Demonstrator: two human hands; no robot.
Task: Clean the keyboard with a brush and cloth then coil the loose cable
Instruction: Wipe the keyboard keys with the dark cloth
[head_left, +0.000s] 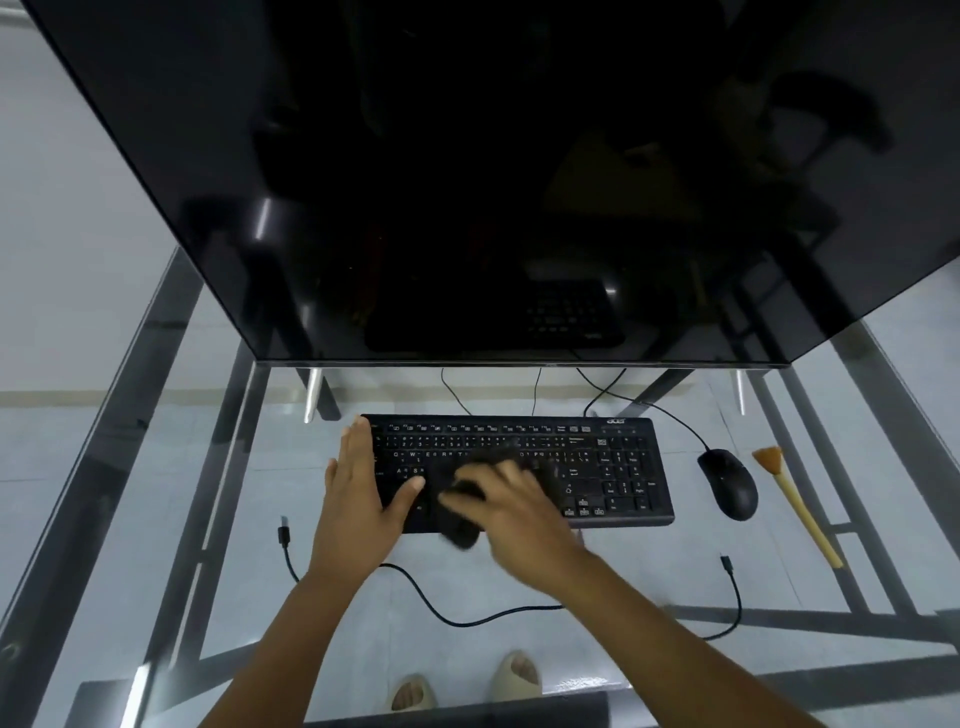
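A black keyboard (613, 467) lies on the glass desk (156, 467) in front of the monitor. My left hand (363, 483) rests flat on the keyboard's left end, fingers spread. My right hand (509, 504), blurred by motion, presses a dark cloth (460, 525) on the keys at the middle of the keyboard. A brush (795, 504) with a tan handle and orange bristles lies to the right of the mouse. A loose black cable (467, 618) snakes across the glass in front of the keyboard, with a plug at each end.
A large dark monitor (493, 182) on two metal feet fills the back of the desk. A black wired mouse (730, 483) sits right of the keyboard. Thin wires run from behind the keyboard under the monitor. My sandalled feet show through the glass.
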